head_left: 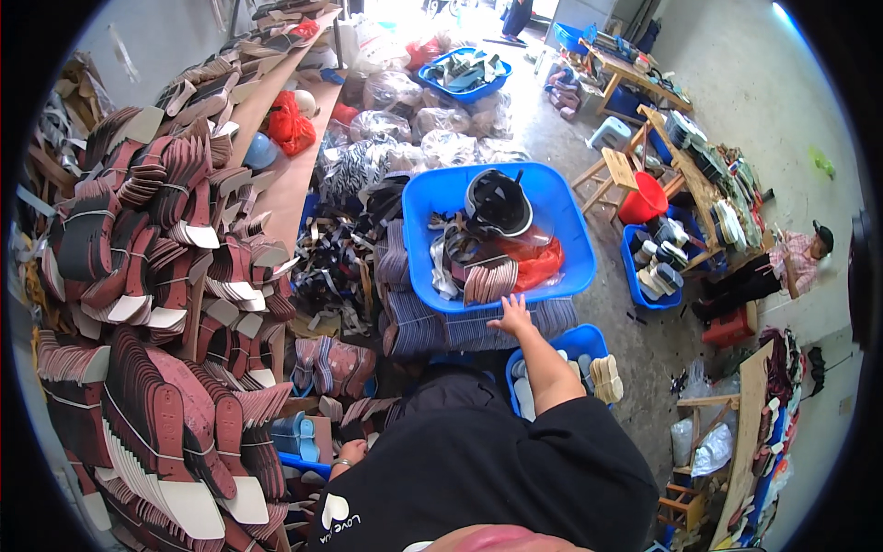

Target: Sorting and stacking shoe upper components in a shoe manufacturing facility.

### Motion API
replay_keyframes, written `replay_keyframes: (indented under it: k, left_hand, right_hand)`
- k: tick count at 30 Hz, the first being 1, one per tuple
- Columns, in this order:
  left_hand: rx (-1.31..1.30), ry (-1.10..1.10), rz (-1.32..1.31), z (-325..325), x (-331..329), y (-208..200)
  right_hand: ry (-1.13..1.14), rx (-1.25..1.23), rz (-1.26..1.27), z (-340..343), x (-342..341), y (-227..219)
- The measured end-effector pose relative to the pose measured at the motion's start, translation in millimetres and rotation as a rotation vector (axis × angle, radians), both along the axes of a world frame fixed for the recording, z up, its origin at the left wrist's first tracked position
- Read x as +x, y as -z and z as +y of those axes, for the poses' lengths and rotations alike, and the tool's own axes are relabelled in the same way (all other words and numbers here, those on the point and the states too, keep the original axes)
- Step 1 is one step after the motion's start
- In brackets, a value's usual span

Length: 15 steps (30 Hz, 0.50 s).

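a large, rounded-rectangular blue plastic tub [563,195] sits on bundled stacks of blue-grey striped soles [432,324]. inside the tub are a black helmet with a pale rim [497,204], a crumpled red plastic bag [538,264] and, by the near rim, a fanned bundle of thin pinkish soles [490,282]. the right hand [512,316] is at the tub's near edge, fingers spread and grasping nothing; whether it touches the rim, i cannot tell. the left hand [351,451] is low, to the near left of the tub, close to a pair of light blue slippers [299,437]; its grip cannot be made out. left of the tub rise heaped bundles of dark red soles [166,405]; to its right stands a round red plastic bucket [644,197].
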<state>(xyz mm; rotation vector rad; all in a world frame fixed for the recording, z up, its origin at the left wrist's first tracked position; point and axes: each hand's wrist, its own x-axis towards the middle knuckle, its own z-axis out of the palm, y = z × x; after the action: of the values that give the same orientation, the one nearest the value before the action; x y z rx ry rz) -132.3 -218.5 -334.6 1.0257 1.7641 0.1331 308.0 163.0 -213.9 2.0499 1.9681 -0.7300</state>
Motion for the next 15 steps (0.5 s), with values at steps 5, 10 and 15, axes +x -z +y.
replay_keyframes:
  k: [5, 10, 15]
  left_hand:
    - [0.046, -0.055, 0.048, 9, 13, -19]
    - [0.051, -0.11, 0.025, 7, 15, -10]
    - [0.07, -0.048, 0.061, 4, 13, -9]
  right_hand:
    - [-0.01, -0.069, -0.065, 6, -7, 6]
    - [-0.031, -0.068, -0.072, -3, -14, -1]
    - [-0.032, -0.068, -0.065, -5, -14, -5]
